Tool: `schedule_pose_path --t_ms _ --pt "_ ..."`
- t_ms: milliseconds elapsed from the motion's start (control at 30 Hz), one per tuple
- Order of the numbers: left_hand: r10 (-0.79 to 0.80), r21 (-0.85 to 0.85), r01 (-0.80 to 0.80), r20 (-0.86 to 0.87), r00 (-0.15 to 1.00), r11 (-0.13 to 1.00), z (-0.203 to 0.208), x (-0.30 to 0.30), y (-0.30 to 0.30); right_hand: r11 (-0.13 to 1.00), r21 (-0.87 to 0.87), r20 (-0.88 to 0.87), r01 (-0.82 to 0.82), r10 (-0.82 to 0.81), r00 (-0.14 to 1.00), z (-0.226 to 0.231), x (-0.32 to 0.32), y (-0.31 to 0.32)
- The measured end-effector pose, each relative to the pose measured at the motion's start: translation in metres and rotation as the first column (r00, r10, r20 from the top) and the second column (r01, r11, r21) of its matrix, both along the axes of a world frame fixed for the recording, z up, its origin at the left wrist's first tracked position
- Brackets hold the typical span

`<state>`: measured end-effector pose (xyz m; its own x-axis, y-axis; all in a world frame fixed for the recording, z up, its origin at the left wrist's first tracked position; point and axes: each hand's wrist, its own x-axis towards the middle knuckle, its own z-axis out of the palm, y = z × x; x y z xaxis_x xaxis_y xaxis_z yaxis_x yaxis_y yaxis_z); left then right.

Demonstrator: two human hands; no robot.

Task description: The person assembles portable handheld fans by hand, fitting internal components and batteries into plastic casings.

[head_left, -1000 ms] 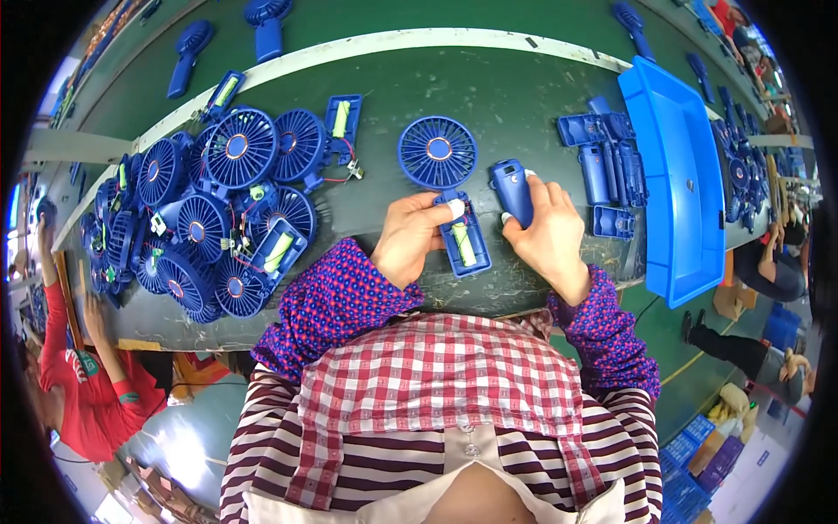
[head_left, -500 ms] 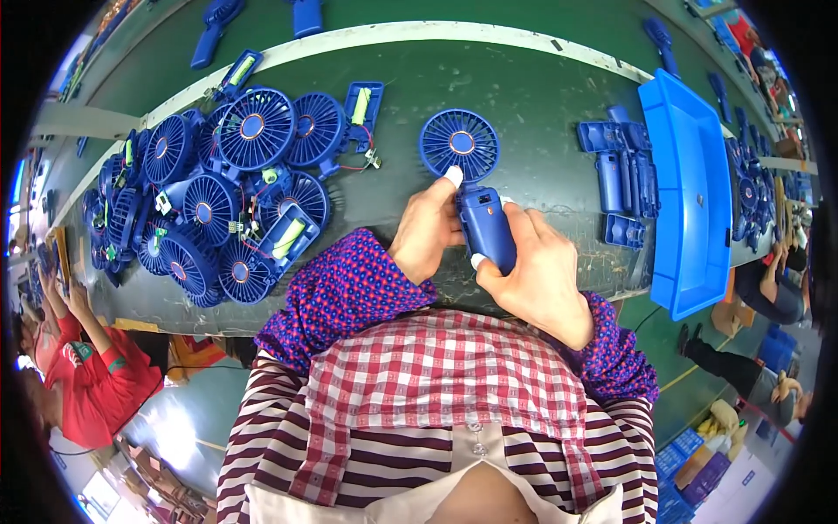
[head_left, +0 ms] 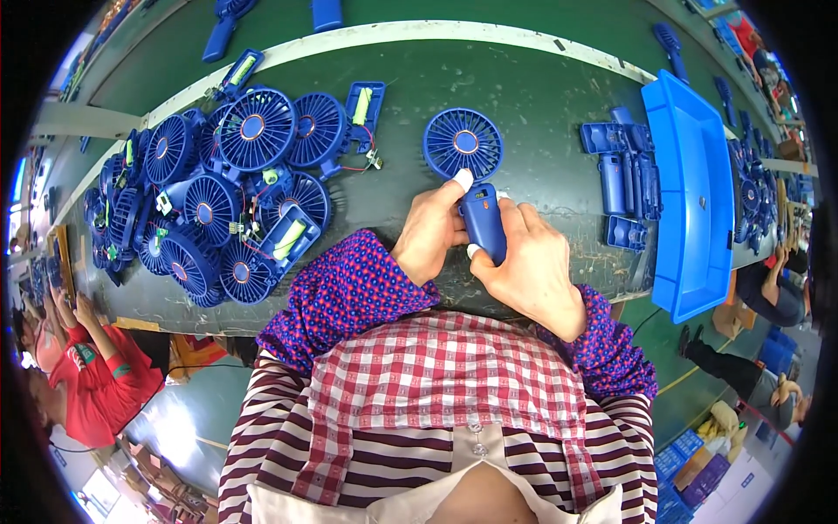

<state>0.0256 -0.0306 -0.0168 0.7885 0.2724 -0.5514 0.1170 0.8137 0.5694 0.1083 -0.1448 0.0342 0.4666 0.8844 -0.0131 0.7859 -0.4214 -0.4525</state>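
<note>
A blue handheld fan is held in front of me, its round grille pointing away over the dark work table. My left hand grips it near the neck, with the thumb on the joint between head and handle. Wrapped around the right side of the handle is my right hand, its thumb at the lower end. A small dark window with a yellowish mark shows near the handle's top. To the left lies a pile of open blue fans with wires, small boards and yellow-green batteries exposed.
Blue handle covers lie grouped right of my hands, beside a light blue plastic bin at the table's right end. Beyond a white ledge, more fans rest on a green surface. A person in red sits at left.
The fan has shifted slightly right, and its handle has turned between my hands; the small window now shows a yellowish mark. Fans beyond the ledge at upper left have moved right.
</note>
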Motion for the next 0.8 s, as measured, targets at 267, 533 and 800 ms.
schedule_pose_path --t_ms 267,533,800 --pt "0.044 0.068 -0.037 -0.092 0.995 0.997 -0.003 0.005 -0.005 0.999 -0.002 0.110 -0.049 0.049 0.993 -0.007 -0.001 -0.001" --pt "0.034 0.062 -0.029 -0.091 0.995 0.998 -0.006 0.006 -0.003 0.986 -0.160 0.038 -0.044 0.050 0.998 0.000 -0.007 -0.009" --pt "0.044 0.063 -0.039 -0.094 0.995 0.997 -0.005 0.005 -0.002 0.995 -0.097 0.019 -0.007 0.009 1.000 -0.010 -0.007 -0.013"
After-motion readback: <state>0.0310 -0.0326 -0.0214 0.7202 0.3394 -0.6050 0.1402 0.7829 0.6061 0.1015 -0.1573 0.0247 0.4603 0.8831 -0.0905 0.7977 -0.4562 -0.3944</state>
